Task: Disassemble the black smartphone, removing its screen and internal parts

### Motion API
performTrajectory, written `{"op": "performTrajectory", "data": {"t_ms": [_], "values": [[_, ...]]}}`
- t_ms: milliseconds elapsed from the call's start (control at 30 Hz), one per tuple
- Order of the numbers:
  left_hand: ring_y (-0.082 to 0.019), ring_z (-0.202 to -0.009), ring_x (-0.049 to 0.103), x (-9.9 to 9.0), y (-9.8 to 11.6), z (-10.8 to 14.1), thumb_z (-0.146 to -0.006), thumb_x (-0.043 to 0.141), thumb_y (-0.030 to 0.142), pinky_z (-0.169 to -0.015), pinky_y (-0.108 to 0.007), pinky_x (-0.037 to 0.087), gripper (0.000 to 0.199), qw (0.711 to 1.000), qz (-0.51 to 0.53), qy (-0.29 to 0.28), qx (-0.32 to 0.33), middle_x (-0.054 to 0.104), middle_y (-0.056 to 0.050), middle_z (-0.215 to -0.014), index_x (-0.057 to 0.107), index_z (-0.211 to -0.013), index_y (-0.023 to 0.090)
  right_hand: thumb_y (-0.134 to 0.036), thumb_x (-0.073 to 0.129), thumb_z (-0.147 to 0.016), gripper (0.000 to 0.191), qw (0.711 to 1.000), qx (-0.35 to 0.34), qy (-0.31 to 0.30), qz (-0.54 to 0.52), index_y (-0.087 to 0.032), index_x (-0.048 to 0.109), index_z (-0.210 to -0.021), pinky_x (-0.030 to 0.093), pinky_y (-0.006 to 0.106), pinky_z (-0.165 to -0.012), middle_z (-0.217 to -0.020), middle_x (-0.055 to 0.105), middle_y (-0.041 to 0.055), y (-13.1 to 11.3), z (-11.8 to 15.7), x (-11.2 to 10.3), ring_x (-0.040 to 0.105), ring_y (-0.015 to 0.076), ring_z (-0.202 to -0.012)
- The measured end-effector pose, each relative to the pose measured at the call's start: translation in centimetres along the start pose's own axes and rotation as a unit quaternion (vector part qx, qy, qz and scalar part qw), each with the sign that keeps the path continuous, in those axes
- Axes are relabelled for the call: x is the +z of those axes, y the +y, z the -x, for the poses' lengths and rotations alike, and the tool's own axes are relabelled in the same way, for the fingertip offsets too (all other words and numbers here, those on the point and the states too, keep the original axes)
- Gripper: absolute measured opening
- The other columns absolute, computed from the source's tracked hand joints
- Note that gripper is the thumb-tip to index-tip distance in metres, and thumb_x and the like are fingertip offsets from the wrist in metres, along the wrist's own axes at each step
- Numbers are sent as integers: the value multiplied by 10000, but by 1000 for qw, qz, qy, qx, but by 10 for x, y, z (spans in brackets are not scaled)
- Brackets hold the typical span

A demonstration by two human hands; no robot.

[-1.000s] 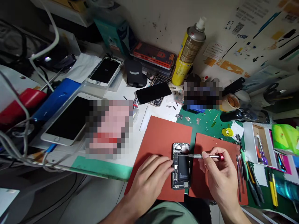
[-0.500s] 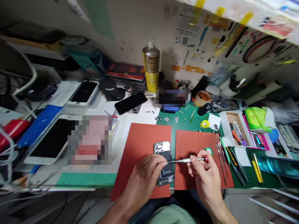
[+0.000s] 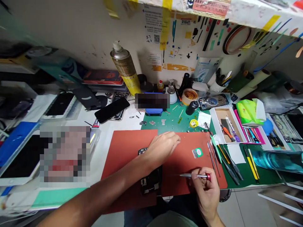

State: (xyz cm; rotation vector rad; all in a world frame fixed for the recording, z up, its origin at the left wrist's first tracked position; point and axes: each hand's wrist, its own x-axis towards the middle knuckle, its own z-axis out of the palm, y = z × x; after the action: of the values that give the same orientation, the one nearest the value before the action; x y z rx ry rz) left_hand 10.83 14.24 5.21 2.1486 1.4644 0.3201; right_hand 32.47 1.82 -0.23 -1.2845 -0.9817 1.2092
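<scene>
My right hand (image 3: 205, 189) grips a silver screwdriver (image 3: 195, 176) with a red end cap, its tip pointing left over the right red-brown mat (image 3: 175, 176). My left hand (image 3: 163, 148) reaches across the gap between the mats, its fingers bent together and pointing right; whatever they hold, if anything, is hidden. Beneath my left wrist lies an opened phone (image 3: 151, 183) on the left mat (image 3: 125, 142), partly covered by the forearm. A small green and clear packet (image 3: 198, 153) rests on the right mat, between my two hands.
Tweezers and picks (image 3: 214, 157) lie at the right mat's edge. Behind stand a yellow spray can (image 3: 126, 69), a black bottle (image 3: 192, 107) and a tool box (image 3: 228, 127). A black phone (image 3: 112, 109) and a white-framed screen (image 3: 21, 157) are at left.
My left hand has left the screwdriver tip and moved up and right, its forearm now crossing the phone. My right hand and screwdriver are lower. The view has shifted right.
</scene>
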Motion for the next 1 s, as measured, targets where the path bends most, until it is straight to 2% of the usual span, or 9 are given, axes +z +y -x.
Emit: {"op": "performTrajectory", "data": {"t_ms": [200,400,567,733,1000], "values": [[-252,-1014,690,12,-3,-28,-1125,442,295,-821,-342,510,351,1000,-8,-4,4,740,-81,-1061,776,-1051,217,-333,775,-977,247,999,-24,-11,32,-249,546,-940,517,228,-563,-773,671,-5,5,-2,-1,621,135,-618],[-253,-1037,690,24,-10,-44,-1104,471,287,-864,-358,525,339,1000,3,6,16,744,-87,-1117,804,-1080,226,-313,790,-968,239,1000,2,-5,28,-253,559,-971,519,237,-592,-803,675,-5,9,0,-5,615,135,-640],[-241,-1018,683,30,-16,-46,-1098,476,292,-855,-356,523,348,1000,12,20,20,745,-79,-1120,818,-1056,244,-314,799,-966,247,1000,12,-17,13,-260,559,-981,517,233,-584,-807,686,-13,6,3,-4,610,128,-623],[-240,-1050,672,31,-20,-45,-1099,484,273,-885,-351,511,345,999,18,28,24,746,-72,-1124,823,-1042,241,-369,817,-954,295,999,39,10,2,-257,544,-950,512,243,-571,-798,685,-12,-4,3,3,601,129,-603],[-255,-1064,660,34,-22,-44,-1106,499,294,-897,-365,517,341,998,23,36,34,749,-85,-1123,835,-1087,237,-429,827,-946,334,998,45,33,18,-261,539,-929,499,256,-590,-771,666,-34,-17,2,15,590,129,-605]]}}
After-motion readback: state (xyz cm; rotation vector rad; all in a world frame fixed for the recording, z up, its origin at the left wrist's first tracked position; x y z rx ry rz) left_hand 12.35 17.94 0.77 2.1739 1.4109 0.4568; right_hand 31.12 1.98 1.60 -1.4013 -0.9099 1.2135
